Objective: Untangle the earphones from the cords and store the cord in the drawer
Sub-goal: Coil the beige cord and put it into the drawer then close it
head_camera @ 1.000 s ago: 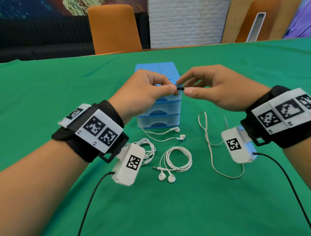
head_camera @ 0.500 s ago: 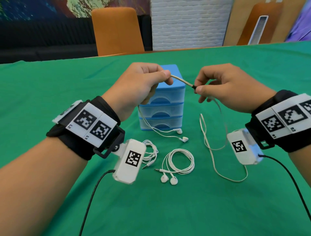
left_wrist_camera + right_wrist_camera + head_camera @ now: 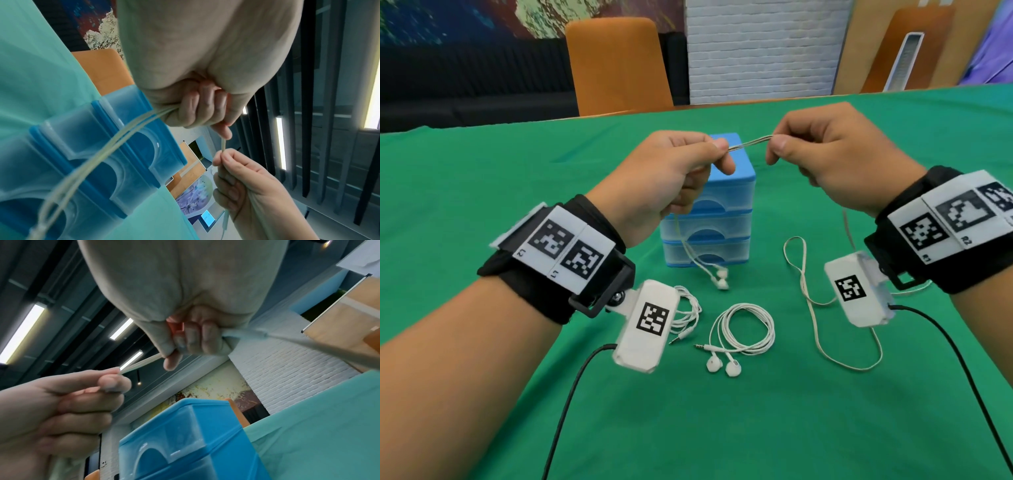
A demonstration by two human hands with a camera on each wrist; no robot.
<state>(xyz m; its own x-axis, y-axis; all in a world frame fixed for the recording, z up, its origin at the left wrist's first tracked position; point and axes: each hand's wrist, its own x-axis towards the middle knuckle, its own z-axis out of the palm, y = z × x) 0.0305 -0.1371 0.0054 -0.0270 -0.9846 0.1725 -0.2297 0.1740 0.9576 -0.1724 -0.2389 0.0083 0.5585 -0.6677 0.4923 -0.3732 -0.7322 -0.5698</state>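
Observation:
A short stretch of beige cord [image 3: 750,141] runs taut between my two hands above the blue drawer unit [image 3: 726,192]. My left hand [image 3: 722,154] pinches its left end [image 3: 223,144]; my right hand [image 3: 774,145] pinches the other end [image 3: 141,363]. Thin white earphone wires [image 3: 98,155] hang from my left fist down the drawer fronts, and their earbuds [image 3: 720,278] lie on the cloth. The rest of the beige cord [image 3: 812,303] trails from my right hand in loops on the table. All three drawers are closed.
A coiled white earphone set [image 3: 743,329] lies in front of the drawers, with another white bundle [image 3: 690,310] partly under my left wrist camera. Green cloth [image 3: 482,178] covers the table. An orange chair [image 3: 616,65] stands behind the far edge.
My hands have risen and drawn apart, stretching the cord between them. The black plug seen at my right fingertips earlier is out of sight, and the hanging earbuds have shifted closer to the drawers.

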